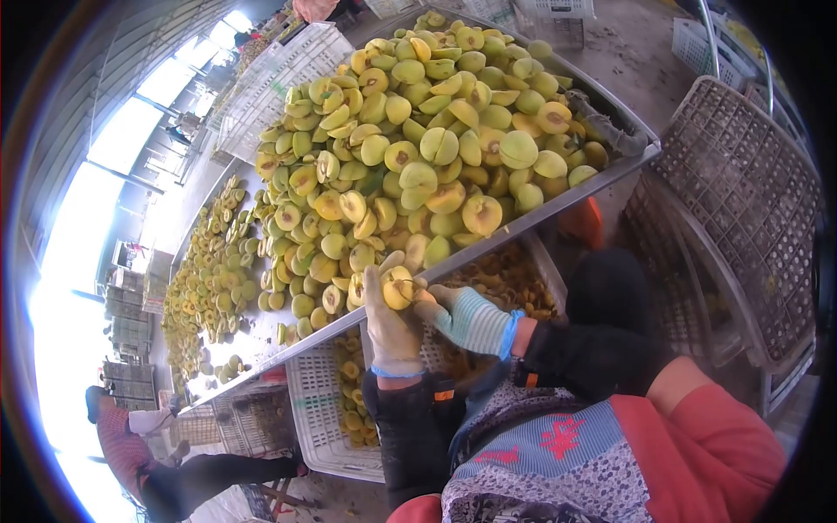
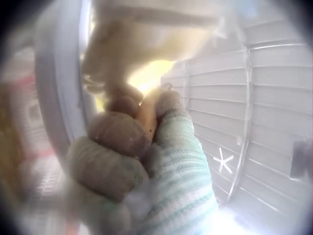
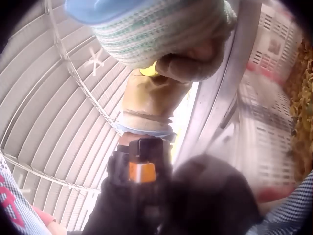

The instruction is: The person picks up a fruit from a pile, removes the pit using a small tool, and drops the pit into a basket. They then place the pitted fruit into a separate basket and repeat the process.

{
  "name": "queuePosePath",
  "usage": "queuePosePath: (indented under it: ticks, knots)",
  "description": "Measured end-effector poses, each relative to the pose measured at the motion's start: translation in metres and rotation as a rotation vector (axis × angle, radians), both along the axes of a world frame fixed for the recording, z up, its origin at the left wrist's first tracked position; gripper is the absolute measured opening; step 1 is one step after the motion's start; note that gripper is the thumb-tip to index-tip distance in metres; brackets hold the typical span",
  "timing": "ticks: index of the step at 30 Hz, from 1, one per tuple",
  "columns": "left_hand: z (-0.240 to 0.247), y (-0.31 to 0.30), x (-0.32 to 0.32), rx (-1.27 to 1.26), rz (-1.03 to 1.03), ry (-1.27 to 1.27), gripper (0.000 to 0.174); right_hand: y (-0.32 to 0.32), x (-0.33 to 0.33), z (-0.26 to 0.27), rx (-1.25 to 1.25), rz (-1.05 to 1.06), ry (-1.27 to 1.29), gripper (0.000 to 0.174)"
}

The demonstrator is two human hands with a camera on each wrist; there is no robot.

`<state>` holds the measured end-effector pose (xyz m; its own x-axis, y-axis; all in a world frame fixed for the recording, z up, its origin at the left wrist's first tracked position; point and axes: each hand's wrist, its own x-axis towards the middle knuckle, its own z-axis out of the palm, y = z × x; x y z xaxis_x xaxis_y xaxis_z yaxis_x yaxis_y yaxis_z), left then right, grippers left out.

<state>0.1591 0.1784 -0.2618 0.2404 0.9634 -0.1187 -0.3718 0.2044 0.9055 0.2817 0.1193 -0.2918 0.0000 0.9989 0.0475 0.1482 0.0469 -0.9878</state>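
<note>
In the head view my left hand (image 1: 392,331), in a cream glove, holds up a yellow plum half (image 1: 398,291) with the cut face showing. My right hand (image 1: 471,318), in a green-and-white striped glove, meets it from the right. Its thumb and curled fingers pinch a short orange-tan piece (image 2: 148,117) shaped like a small handle, its end right at the fruit. What kind of tool it is, I cannot tell. Both hands are just over the near edge of a metal table (image 1: 523,228) heaped with green-yellow plum halves (image 1: 414,179).
Below the table edge, a white plastic crate (image 1: 316,410) contains more halves, beside a container of brownish pieces (image 1: 506,270). Grey crates (image 1: 741,174) stack at the right. Sorted halves (image 1: 209,288) spread over the table's left side. Another person (image 1: 148,444) is at lower left.
</note>
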Motion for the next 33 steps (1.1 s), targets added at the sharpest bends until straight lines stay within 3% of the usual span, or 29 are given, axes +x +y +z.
queuePosePath:
  ticks: [2, 8, 14, 16, 20, 24, 25, 26, 27, 29, 30, 33]
  knots:
    - [0.001, 0.0, 0.003, -0.077, 0.039, -0.063, 0.056, 0.002, -0.007, -0.01, 0.063, -0.038, 0.082, 0.044]
    - [-0.009, -0.003, 0.006, 0.043, 0.035, -0.012, 0.056, 0.002, -0.006, -0.008, -0.022, -0.009, 0.162, 0.042]
    - [-0.015, -0.008, 0.013, 0.114, 0.108, 0.075, 0.056, 0.006, -0.027, -0.037, 0.006, 0.013, 0.423, 0.039]
    - [-0.016, -0.01, 0.012, 0.179, 0.092, 0.092, 0.056, 0.002, -0.024, -0.035, 0.078, 0.06, 0.318, 0.039]
    - [-0.007, -0.012, 0.01, 0.171, 0.064, 0.063, 0.056, -0.003, -0.009, -0.009, -0.191, 0.168, 0.403, 0.042]
    - [0.005, -0.001, -0.004, -0.015, -0.109, 0.038, 0.055, 0.0, -0.004, -0.02, -0.145, 0.114, 0.158, 0.046]
    - [0.003, 0.006, -0.003, -0.149, -0.113, -0.018, 0.051, -0.001, -0.008, -0.024, -0.132, 0.108, 0.121, 0.046]
    - [0.003, 0.005, -0.001, -0.118, -0.058, 0.022, 0.05, -0.001, -0.012, -0.024, -0.118, 0.103, 0.083, 0.047]
    - [0.002, 0.0, 0.004, -0.086, -0.003, 0.063, 0.049, -0.002, -0.018, -0.023, -0.048, 0.106, 0.252, 0.049]
    - [0.01, -0.012, 0.018, 0.006, 0.116, 0.146, 0.052, -0.007, 0.006, 0.006, -0.562, 0.377, 0.485, 0.049]
    - [0.006, -0.012, 0.015, 0.028, 0.075, 0.131, 0.051, -0.01, 0.017, 0.022, -0.822, 0.512, 0.596, 0.049]
    - [0.0, -0.014, 0.012, -0.006, -0.034, 0.013, 0.044, -0.017, 0.016, 0.009, -0.891, 0.656, 1.03, 0.051]
